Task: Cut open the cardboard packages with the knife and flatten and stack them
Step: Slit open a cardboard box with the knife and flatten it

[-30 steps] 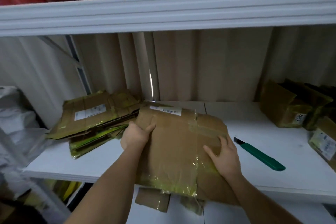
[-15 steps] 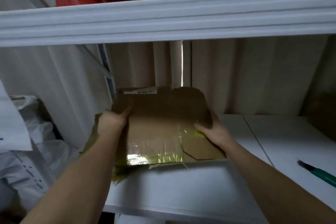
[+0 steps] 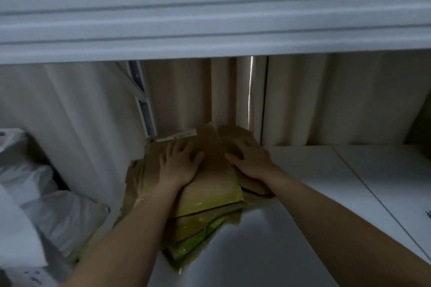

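Note:
A flattened brown cardboard package with yellow-green tape lies on top of the stack of flattened packages at the left end of the white shelf. My left hand presses flat on its left half, fingers spread. My right hand presses flat on its right half. A white label shows at the package's far edge. The knife is out of view except a dark tip at the right edge.
An upper white shelf board spans the top of the view. Beige curtain folds hang behind the shelf. White plastic bags are piled at the left, beside the shelf end.
Both hands carried the flattened package to the left, laid it on the stack, then let go of its edges and now press on it with flat palms. The view swung left.

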